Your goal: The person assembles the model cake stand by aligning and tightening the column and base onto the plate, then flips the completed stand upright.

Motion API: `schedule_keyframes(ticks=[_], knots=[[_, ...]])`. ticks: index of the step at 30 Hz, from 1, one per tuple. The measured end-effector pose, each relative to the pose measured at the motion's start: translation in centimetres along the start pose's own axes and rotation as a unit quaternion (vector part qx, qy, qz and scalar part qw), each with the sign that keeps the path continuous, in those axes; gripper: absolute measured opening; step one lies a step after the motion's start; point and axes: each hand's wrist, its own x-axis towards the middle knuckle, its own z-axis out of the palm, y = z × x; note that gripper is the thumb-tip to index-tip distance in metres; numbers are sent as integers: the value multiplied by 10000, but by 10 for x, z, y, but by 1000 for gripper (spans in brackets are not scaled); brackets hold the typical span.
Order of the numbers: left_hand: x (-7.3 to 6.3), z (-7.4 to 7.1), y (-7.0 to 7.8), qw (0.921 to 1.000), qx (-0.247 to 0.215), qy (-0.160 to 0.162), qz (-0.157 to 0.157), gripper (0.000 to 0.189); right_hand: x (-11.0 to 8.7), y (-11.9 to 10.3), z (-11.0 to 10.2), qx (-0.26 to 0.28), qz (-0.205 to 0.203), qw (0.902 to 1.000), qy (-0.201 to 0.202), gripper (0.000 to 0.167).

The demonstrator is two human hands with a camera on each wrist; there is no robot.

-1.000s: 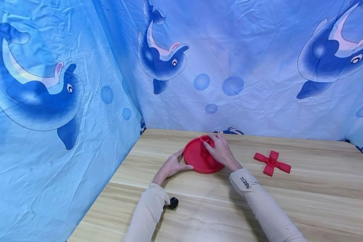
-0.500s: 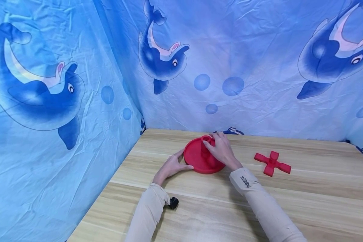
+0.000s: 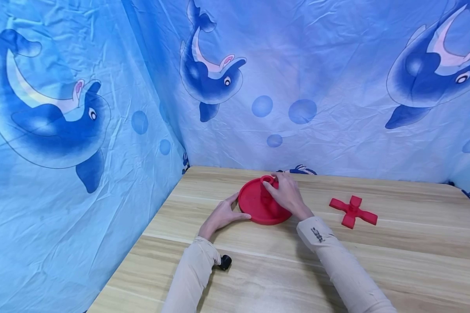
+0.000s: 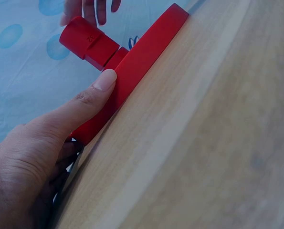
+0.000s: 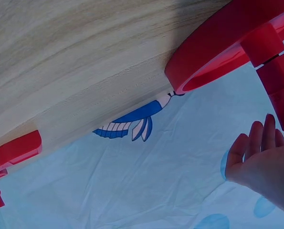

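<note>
A red round tray-like base with a raised rim lies on the wooden table, and a thick red post stands up from it. The left wrist view shows the post as stepped sections with a small mark on its side. My left hand grips the rim at its near left side, thumb along the outer wall. My right hand curls round the top of the post, thumb in front and fingers behind. In the right wrist view, its fingertips are right beside the post.
A red four-armed cross piece with a short central stub lies on the table to the right. A black cylindrical object sits at the left cuff. Blue dolphin-printed cloth hangs behind and to the left.
The right fingers have shifted slightly around the post's top. The left hand, the base and the cross piece have stayed in place.
</note>
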Motion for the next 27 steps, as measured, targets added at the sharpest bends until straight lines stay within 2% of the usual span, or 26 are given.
schedule_keyframes(ticks=[7, 14, 22, 27], knots=[[0, 2, -1, 10000, 50, -26, -34, 101, -1, 3, 2, 43, -349, 9992, -172, 49], [0, 2, -2, 10000, 36, -29, -53, 102, -1, 2, 2, -23, -120, 9998, -162, 54], [-2, 0, 1, 10000, 18, -28, -88, 101, 0, 4, 0, 145, -318, 9988, -346, 51], [-1, 0, 2, 9999, -12, -56, -93, 101, 0, 5, -1, 181, -240, 9991, -287, 53]])
